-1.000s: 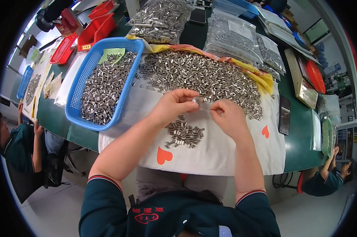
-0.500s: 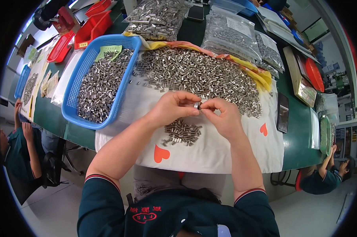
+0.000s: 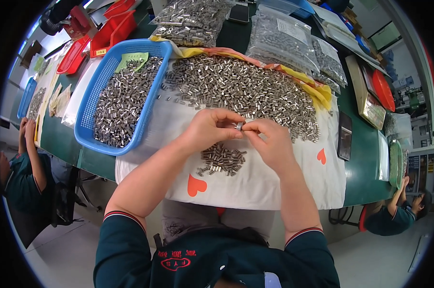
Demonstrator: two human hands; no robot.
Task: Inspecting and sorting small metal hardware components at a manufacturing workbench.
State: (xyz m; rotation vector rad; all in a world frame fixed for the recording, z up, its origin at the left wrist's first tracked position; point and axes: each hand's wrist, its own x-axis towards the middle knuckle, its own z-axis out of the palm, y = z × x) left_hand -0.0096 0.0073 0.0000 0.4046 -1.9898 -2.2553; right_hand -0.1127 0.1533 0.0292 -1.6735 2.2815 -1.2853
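Note:
Over the white cloth (image 3: pixel 246 187), my two hands meet fingertip to fingertip. Between the thumb and fingers of my left hand (image 3: pixel 208 128) is a small shiny metal cylinder (image 3: pixel 239 126). The thumb and forefinger of my right hand (image 3: pixel 270 137) pinch at the same piece from the other side; whether they hold a separate part is hidden. A small pile of metal cylinders (image 3: pixel 224 160) lies on the cloth just below my hands. Beyond them spreads a large heap of like cylinders (image 3: pixel 246 86).
At left stands a blue plastic basket (image 3: pixel 85 113) of cylinders with a green slip. Plastic bags of metal parts (image 3: pixel 281 41) lie behind the heap, edged by yellow cloth (image 3: pixel 322 98). A dark phone (image 3: pixel 344 136) lies at right. Red bins (image 3: pixel 112 33) stand far left. Co-workers sit on both sides.
My hands stay nearly in place, with slight finger movement around the cylinder. At far left, the co-worker's hands have come closer together.

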